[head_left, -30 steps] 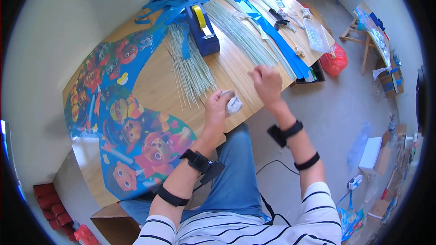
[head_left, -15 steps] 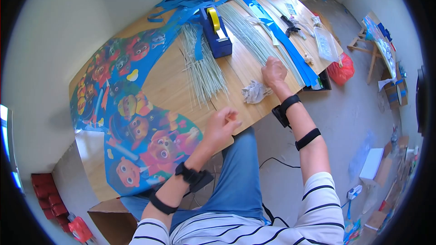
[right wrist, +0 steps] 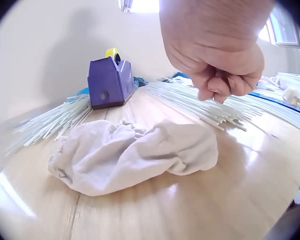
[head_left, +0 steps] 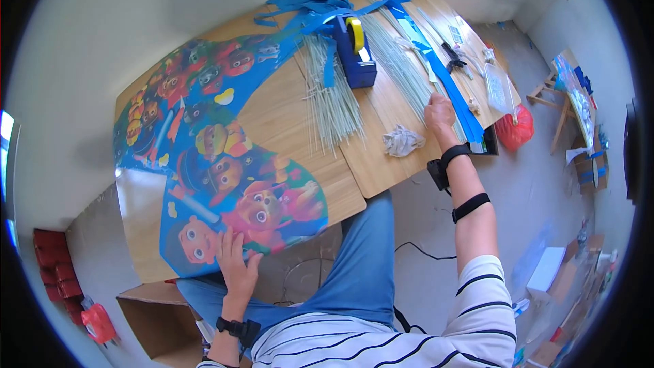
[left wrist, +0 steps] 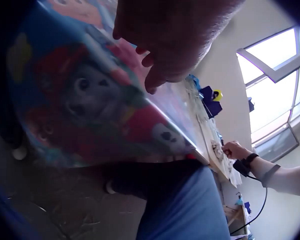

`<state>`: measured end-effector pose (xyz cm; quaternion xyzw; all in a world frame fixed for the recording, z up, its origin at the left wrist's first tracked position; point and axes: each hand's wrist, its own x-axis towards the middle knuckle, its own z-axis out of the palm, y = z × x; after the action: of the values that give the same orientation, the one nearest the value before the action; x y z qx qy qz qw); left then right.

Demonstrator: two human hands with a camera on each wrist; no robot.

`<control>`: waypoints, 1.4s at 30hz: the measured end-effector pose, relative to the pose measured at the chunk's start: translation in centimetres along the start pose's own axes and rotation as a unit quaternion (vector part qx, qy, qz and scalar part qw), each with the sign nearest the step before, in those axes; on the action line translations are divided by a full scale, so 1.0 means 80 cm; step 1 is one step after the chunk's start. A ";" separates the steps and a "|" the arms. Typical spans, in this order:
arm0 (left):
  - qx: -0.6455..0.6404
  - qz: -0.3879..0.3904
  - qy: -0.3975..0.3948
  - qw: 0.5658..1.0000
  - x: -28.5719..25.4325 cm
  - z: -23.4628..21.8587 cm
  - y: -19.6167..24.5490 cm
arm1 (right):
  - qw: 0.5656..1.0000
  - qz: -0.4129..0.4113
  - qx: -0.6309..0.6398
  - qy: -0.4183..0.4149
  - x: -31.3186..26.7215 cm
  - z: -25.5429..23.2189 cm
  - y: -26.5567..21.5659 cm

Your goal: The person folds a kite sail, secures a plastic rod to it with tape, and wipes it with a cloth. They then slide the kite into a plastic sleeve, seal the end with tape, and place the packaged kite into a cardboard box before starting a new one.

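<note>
In the head view my left hand (head_left: pixel 236 266) lies with fingers spread at the near edge of the printed cartoon sheet (head_left: pixel 225 140). The left wrist view has that sheet hanging over the table edge, the fingers against it. Farther right, my right hand (head_left: pixel 440 113) is over the near ends of a bundle of thin pale rods (head_left: pixel 402 61). Its fingers (right wrist: pixel 222 89) are curled in the right wrist view, with nothing visible between them. A crumpled off-white cloth (right wrist: pixel 135 155) rests on the table just left of this hand.
A blue tape dispenser (head_left: pixel 357 61) with yellow tape stands beside a second rod bundle (head_left: pixel 330 105). Blue strips (head_left: pixel 310 3) heap behind it. A black clamp-like tool (head_left: pixel 452 58) and a clear plastic tray (head_left: pixel 499 88) lie at the right. An open cardboard box (head_left: pixel 153 320) sits below, left.
The left hand has let go of the white cloth and moved left and down onto the printed sheet. The right hand has come down onto the rod ends. The head view has turned left.
</note>
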<state>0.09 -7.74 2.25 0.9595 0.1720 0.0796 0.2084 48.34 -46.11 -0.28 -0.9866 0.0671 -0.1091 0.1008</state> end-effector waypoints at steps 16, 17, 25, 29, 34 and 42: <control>-0.027 -0.064 0.130 0.989 -0.067 -0.011 -0.044 | 0.761 -0.604 0.231 -0.056 -0.366 -0.052 -0.279; -0.021 -0.068 0.150 0.986 -0.073 -0.019 -0.058 | 0.735 -0.626 0.249 -0.079 -0.396 -0.052 -0.300; 0.005 -0.123 0.201 0.972 -0.098 -0.048 -0.128 | 0.745 -0.617 0.239 -0.084 -0.461 -0.034 -0.330; -0.027 -0.098 0.210 0.972 -0.082 -0.046 -0.133 | 0.787 -0.563 0.198 -0.155 -0.472 -0.052 -0.299; -0.001 -0.053 0.197 0.979 -0.041 -0.045 -0.139 | 0.772 -0.598 0.192 -0.100 -0.488 -0.068 -0.268; -0.039 0.020 0.162 0.986 0.018 -0.046 -0.131 | 0.795 -0.550 0.210 -0.144 -0.514 -0.067 -0.245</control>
<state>-2.50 3.13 1.22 0.9284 0.1805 0.2448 0.2134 9.47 -21.76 0.70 -0.8159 -0.5271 -0.0140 0.2372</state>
